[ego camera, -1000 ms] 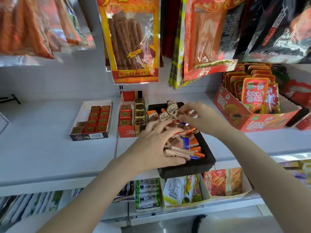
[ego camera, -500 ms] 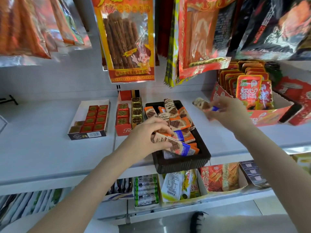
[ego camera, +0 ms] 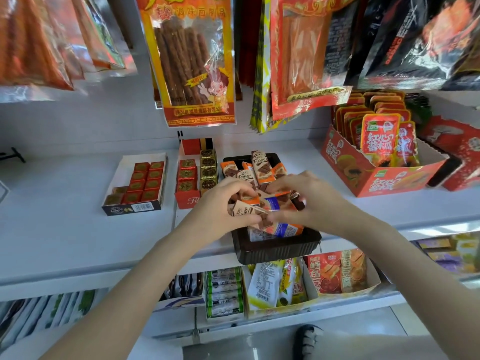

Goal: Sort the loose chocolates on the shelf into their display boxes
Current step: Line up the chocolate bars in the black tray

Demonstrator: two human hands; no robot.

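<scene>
A dark ribbed tray (ego camera: 275, 249) at the shelf's front edge holds several wrapped chocolate bars (ego camera: 259, 167) in beige, orange and blue wrappers. Both my hands meet over its middle. My left hand (ego camera: 220, 206) grips a small bundle of bars, one beige wrapper (ego camera: 242, 211) sticking out between its fingers. My right hand (ego camera: 309, 201) pinches a blue-and-orange bar (ego camera: 275, 203) against that bundle. To the left stand a red display box (ego camera: 185, 201) with red and gold foil squares and a white box (ego camera: 122, 172) of red foil squares (ego camera: 145, 180).
A red carton of snack packets (ego camera: 363, 175) stands at the right on the white shelf (ego camera: 57, 216). Big snack bags (ego camera: 192, 63) hang above the back. The lower shelf holds more packets (ego camera: 267, 287). A shoe tip (ego camera: 307, 333) shows on the floor.
My right hand, which had lifted a bar off to the right, has come back over the tray and joined my left hand. The left hand still holds its bars.
</scene>
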